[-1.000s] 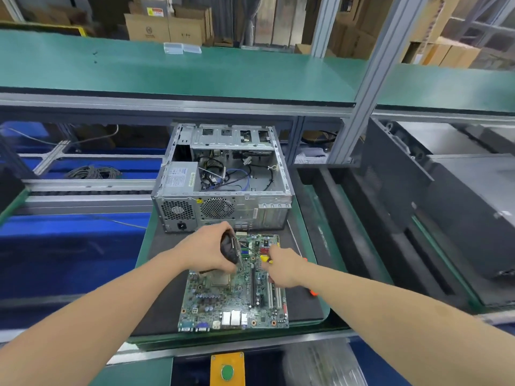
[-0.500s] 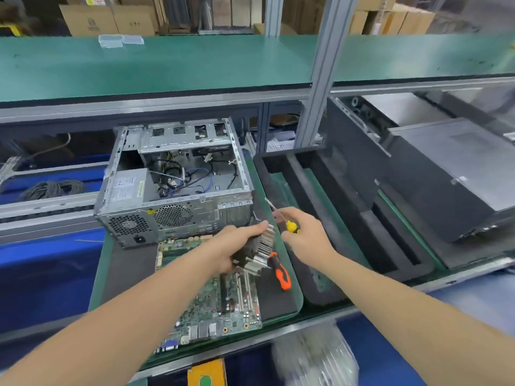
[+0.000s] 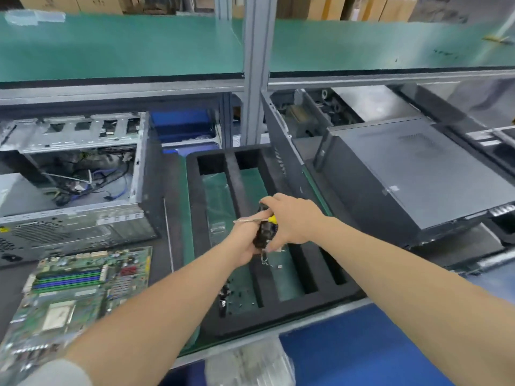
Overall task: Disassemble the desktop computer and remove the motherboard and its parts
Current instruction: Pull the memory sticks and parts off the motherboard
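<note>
The green motherboard [image 3: 75, 296] lies flat at the lower left, its bare CPU socket showing. Behind it stands the opened grey computer case [image 3: 83, 174] with loose cables inside. Both hands are over the black foam tray [image 3: 278, 310] to the right. My left hand [image 3: 245, 243] grips the dark heatsink fan [image 3: 264, 232] from below. My right hand [image 3: 292, 218] rests on top of the same fan and also holds a yellow-handled screwdriver [image 3: 256, 219], its shaft pointing left. Thin wires dangle under the fan.
The foam tray has long slots; small dark screws [image 3: 225, 296] lie in the near-left slot. Black computer cases [image 3: 418, 176] stand at the right. A grey metal post [image 3: 255, 79] rises behind the tray, under a green shelf [image 3: 125, 45].
Both hands carried the heatsink fan off the motherboard and rightward over the foam tray. The view swung right with them. The right hand now also touches the fan.
</note>
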